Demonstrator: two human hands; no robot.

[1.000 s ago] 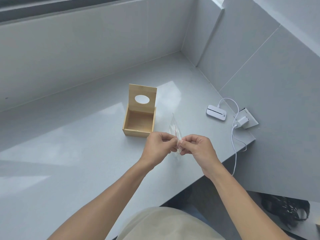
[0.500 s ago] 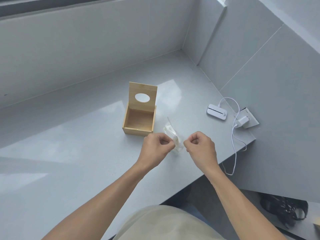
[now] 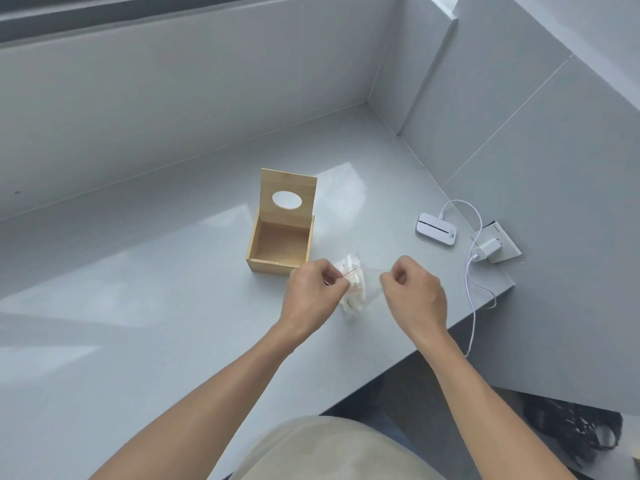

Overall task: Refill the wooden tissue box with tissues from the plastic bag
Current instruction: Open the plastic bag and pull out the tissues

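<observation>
- Left hand [image 3: 313, 294] and right hand [image 3: 414, 292] each pinch an edge of the bag [image 3: 356, 287], tissues [image 3: 351, 284] inside.
- Bag sits just right of the box [image 3: 280, 245], lid [image 3: 288, 196] up, on the counter [image 3: 138, 323].

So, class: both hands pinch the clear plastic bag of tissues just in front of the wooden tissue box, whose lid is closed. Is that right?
Not quite. In the head view the wooden tissue box has its lid raised, so the bare inside shows. The rest holds: both hands, left hand and right hand, pinch the clear plastic bag of tissues.
</observation>
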